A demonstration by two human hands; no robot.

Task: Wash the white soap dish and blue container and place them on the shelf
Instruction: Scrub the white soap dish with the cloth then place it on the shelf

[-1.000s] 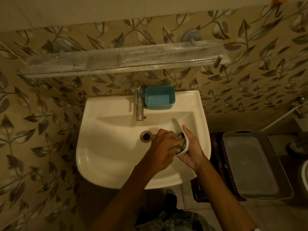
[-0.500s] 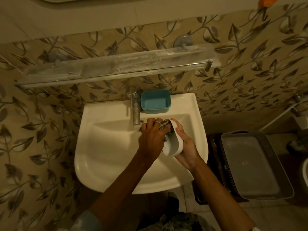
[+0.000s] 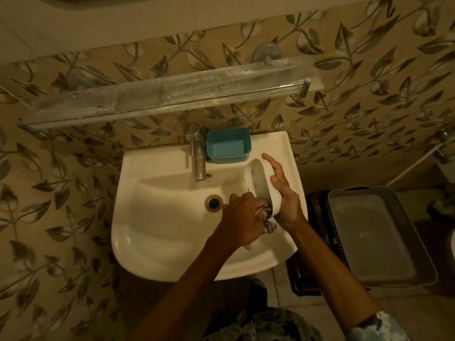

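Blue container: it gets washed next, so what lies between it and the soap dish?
Nothing; the head view shows only bare sink ledge between the blue container and the upper end of the soap dish.

2 items. White soap dish [image 3: 260, 183]: oval, shallow, plain white, hollow shaded grey. Tipped up on edge, hollow facing left, long axis running near-to-far, over the right side of the sink [image 3: 157, 242] basin. Right hand [image 3: 286, 200] backs it, fingers straight along its underside; left hand [image 3: 242, 217] presses a checked cloth [image 3: 269, 227] at its near end. Blue container [image 3: 229, 146]: teal, rectangular, rounded corners, open top, upright. Sits on the far sink ledge, just right of the tap [image 3: 199, 161], apart from the dish. Shelf [image 3: 172, 94]: long, clear, smeared, on the wall above.
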